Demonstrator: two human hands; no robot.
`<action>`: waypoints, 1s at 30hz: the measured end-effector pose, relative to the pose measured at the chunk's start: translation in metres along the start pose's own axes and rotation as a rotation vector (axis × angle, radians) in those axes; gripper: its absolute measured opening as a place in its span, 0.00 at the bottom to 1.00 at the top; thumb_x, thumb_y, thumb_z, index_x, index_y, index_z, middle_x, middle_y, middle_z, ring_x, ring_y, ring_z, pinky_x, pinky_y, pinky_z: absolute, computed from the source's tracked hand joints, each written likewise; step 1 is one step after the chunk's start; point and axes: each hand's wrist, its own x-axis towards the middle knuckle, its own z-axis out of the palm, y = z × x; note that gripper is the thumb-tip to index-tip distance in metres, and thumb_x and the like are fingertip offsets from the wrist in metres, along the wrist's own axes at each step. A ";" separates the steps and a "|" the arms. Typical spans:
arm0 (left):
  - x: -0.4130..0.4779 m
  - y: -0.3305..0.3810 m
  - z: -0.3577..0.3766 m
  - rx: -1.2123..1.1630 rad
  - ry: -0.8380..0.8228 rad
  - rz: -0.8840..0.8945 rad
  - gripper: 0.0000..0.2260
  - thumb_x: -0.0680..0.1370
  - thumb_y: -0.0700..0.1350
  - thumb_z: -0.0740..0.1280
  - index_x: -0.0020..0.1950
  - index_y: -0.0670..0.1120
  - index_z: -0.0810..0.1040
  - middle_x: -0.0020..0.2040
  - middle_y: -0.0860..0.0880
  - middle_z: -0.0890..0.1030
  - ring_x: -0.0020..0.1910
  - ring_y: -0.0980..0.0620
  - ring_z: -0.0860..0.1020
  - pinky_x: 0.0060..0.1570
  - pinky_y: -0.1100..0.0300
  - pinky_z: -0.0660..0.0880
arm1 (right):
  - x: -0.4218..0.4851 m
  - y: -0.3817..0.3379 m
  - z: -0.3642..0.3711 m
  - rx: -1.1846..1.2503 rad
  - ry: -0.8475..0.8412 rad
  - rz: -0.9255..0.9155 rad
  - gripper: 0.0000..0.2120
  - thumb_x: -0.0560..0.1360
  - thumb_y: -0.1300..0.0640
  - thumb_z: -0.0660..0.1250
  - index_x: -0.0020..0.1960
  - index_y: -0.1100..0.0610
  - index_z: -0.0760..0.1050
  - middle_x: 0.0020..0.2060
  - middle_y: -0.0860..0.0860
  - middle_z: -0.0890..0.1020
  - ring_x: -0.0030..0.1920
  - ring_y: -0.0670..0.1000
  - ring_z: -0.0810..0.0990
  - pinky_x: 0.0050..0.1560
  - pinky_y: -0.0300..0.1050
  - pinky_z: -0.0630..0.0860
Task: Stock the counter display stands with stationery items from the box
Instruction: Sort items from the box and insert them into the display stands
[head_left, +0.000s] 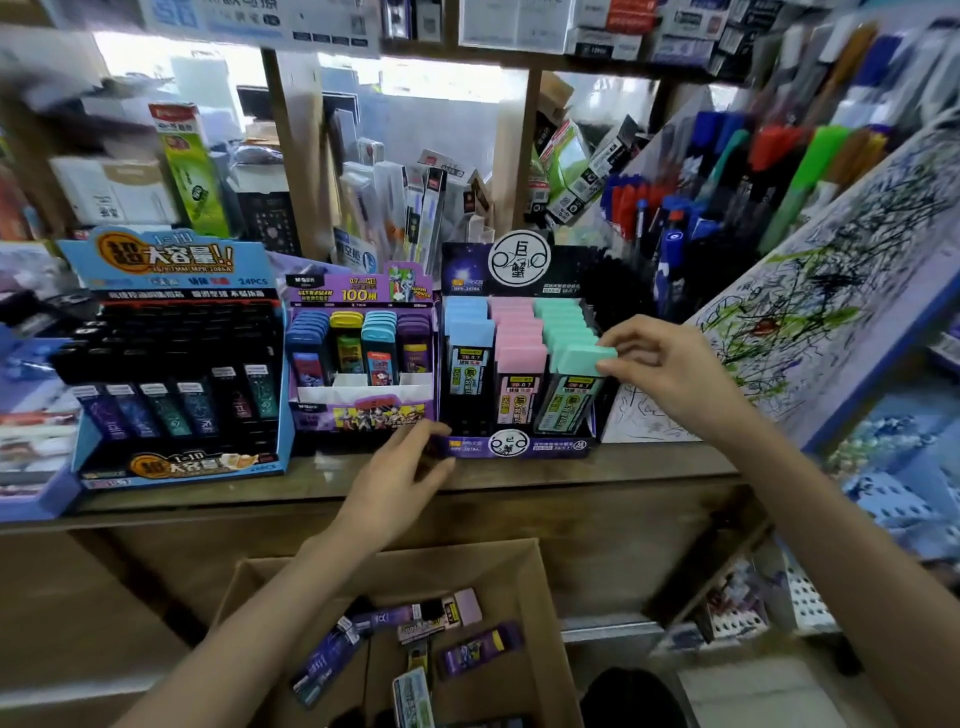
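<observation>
Three display stands line the wooden counter (597, 467): a blue one with dark lead cases (171, 364), a purple one (361, 358), and a dark one (517, 364) with blue, pink and mint-capped cases. My right hand (670, 371) pinches the mint cap of the front-right lead case (576, 382) standing in the dark stand. My left hand (402, 480) rests with straight fingers against that stand's lower front left corner. Below the counter a cardboard box (524, 566) holds several loose lead cases (480, 647).
A slanted scribbled test pad (810, 312) and racks of pens (727, 171) rise to the right of the stands. Stacked boxes and packaged goods crowd the shelf behind. A dark object (634, 699) lies on the floor beside the box.
</observation>
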 end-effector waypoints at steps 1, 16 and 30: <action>0.001 0.000 0.000 -0.017 0.012 -0.002 0.13 0.79 0.48 0.64 0.63 0.51 0.70 0.61 0.52 0.73 0.57 0.54 0.73 0.54 0.58 0.72 | -0.001 0.001 -0.001 -0.001 0.006 0.008 0.10 0.71 0.62 0.71 0.45 0.48 0.76 0.44 0.51 0.80 0.45 0.48 0.82 0.48 0.39 0.80; 0.009 0.008 0.012 -0.175 0.176 -0.171 0.15 0.76 0.43 0.68 0.60 0.42 0.70 0.55 0.46 0.77 0.53 0.50 0.76 0.53 0.54 0.75 | -0.003 0.006 0.019 -0.626 0.140 -0.184 0.13 0.74 0.56 0.69 0.57 0.61 0.77 0.50 0.52 0.73 0.41 0.48 0.72 0.44 0.41 0.69; -0.128 -0.038 0.030 -0.092 -0.369 -0.157 0.08 0.75 0.43 0.69 0.53 0.47 0.74 0.48 0.52 0.80 0.46 0.60 0.78 0.45 0.72 0.73 | -0.128 0.028 0.116 -0.462 -0.640 -0.118 0.10 0.77 0.55 0.65 0.57 0.56 0.76 0.53 0.51 0.79 0.53 0.49 0.76 0.54 0.45 0.73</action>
